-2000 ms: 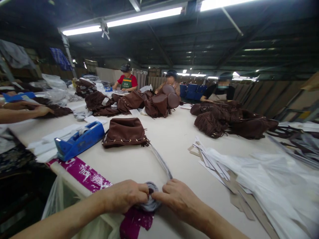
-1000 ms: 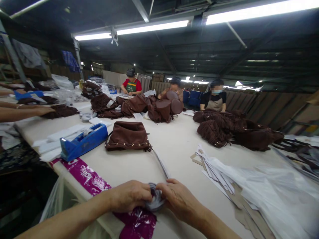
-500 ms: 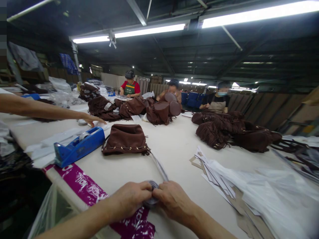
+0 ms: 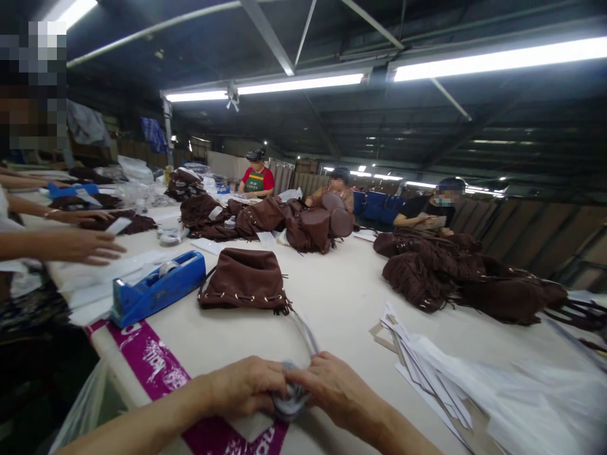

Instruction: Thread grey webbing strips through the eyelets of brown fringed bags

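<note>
Between both hands, low in the middle, is a coil of grey wrapped strap [image 4: 290, 404]. My left hand [image 4: 249, 384] grips the coil from the left with curled fingers. From the right, my right hand [image 4: 334, 388] pinches it, thumb and fingers closed near its top. A free length of the strap [image 4: 306, 333] runs up from my right hand to the brown bag [image 4: 249, 278]. The bag lies on the table with its eyelets and drawcord toward me. Part of the coil is hidden by my fingers.
A blue tape dispenser [image 4: 159, 287] stands left of the bag, near a co-worker's hand [image 4: 78, 245]. Fringed brown bags [image 4: 427, 268] are heaped behind and right. White paper [image 4: 427, 366] lies to the right, purple printed tape [image 4: 154, 360] along the left edge.
The coil has tilted and looks larger between my hands, which stay on it. At left, a co-worker's arm has drawn back from the tape dispenser. The view has shifted slightly.
</note>
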Motion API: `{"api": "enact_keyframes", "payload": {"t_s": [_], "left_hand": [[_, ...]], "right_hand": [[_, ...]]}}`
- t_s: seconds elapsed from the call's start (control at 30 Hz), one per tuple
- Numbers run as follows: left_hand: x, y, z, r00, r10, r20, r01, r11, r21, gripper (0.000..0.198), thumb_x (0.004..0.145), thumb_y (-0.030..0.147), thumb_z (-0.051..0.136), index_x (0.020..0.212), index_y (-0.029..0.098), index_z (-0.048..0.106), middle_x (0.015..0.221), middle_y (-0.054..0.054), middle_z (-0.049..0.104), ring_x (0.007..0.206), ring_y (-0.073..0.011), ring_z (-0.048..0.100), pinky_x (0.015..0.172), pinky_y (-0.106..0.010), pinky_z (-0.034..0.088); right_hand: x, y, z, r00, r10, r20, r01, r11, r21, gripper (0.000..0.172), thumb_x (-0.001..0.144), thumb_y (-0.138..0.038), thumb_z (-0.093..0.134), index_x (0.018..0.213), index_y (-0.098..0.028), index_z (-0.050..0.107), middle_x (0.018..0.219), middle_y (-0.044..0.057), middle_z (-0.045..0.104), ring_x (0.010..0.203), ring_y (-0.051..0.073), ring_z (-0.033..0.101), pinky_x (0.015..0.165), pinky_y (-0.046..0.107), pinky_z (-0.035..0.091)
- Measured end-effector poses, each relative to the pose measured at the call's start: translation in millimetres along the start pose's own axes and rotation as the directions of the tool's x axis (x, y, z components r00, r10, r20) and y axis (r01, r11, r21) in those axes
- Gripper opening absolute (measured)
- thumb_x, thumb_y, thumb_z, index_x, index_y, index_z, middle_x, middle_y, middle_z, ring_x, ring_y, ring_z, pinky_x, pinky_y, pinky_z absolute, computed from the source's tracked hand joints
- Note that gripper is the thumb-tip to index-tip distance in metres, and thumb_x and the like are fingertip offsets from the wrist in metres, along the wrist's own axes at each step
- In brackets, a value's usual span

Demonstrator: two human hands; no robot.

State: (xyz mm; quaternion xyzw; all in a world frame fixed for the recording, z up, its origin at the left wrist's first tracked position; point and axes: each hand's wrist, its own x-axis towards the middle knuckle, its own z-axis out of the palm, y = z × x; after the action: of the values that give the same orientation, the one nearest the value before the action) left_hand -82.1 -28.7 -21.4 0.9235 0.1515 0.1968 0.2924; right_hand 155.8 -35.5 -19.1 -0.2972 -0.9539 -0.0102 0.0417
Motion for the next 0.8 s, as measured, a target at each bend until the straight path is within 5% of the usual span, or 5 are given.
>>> {"api": "enact_keyframes", "payload": {"t_s": [0.23,0.37,0.47,0.63,0.8], "left_hand": [[2.6,-4.1,5.2,0.988,-0.152,-0.019,0.152,0.967,0.205,0.023,0.077,0.004,0.047,0.090,0.020,0.057,0.095,-0.003,0.063,0.088,-0.0181,0.061,0.079,-0.024,0.049],[13.2,4.9,46.6,0.842,-0.508,-0.182,0.539,0.785,0.305,0.041,0.068,0.007,0.054,0.108,0.018,0.053,0.108,-0.009,0.061,0.092,-0.0245,0.062,0.080,-0.031,0.051],[20.7,3.1,65.9,0.762,-0.603,-0.236,0.646,0.682,0.343,0.041,0.069,0.006,0.052,0.109,0.016,0.053,0.109,-0.012,0.060,0.091,-0.0268,0.062,0.080,-0.035,0.051],[17.4,-13.5,34.6,0.905,-0.386,-0.180,0.423,0.864,0.273,0.029,0.069,0.004,0.051,0.093,0.020,0.055,0.101,-0.005,0.063,0.091,-0.0217,0.060,0.079,-0.028,0.048],[14.6,-24.8,-17.8,0.993,-0.112,-0.034,0.116,0.981,0.155,0.017,0.075,0.008,0.049,0.084,0.021,0.055,0.093,-0.001,0.062,0.086,-0.0168,0.057,0.076,-0.022,0.044]], "right_hand": [[11.9,-2.6,20.7,0.992,0.112,-0.059,-0.116,0.992,-0.059,0.010,0.086,-0.019,0.057,0.093,-0.024,0.061,0.083,0.000,0.066,0.076,0.018,0.059,0.062,0.029,0.035],[15.3,-8.1,25.1,0.971,0.231,-0.052,-0.232,0.973,-0.014,0.007,0.080,-0.017,0.060,0.086,-0.020,0.060,0.086,0.004,0.067,0.079,0.020,0.060,0.066,0.030,0.038],[13.4,-2.8,21.1,0.975,0.220,-0.024,-0.218,0.974,0.065,0.014,0.080,-0.014,0.058,0.092,-0.020,0.060,0.089,0.003,0.068,0.083,0.021,0.060,0.072,0.031,0.041],[14.0,26.2,5.4,0.995,0.100,0.025,-0.102,0.989,0.111,0.034,0.078,-0.011,0.058,0.111,-0.022,0.055,0.089,0.001,0.070,0.089,0.018,0.063,0.100,0.034,0.031],[28.7,39.9,4.7,1.000,0.000,0.003,0.000,1.000,-0.003,0.021,0.085,-0.017,0.057,0.105,-0.025,0.059,0.081,0.000,0.071,0.079,0.016,0.063,0.090,0.031,0.035]]}}
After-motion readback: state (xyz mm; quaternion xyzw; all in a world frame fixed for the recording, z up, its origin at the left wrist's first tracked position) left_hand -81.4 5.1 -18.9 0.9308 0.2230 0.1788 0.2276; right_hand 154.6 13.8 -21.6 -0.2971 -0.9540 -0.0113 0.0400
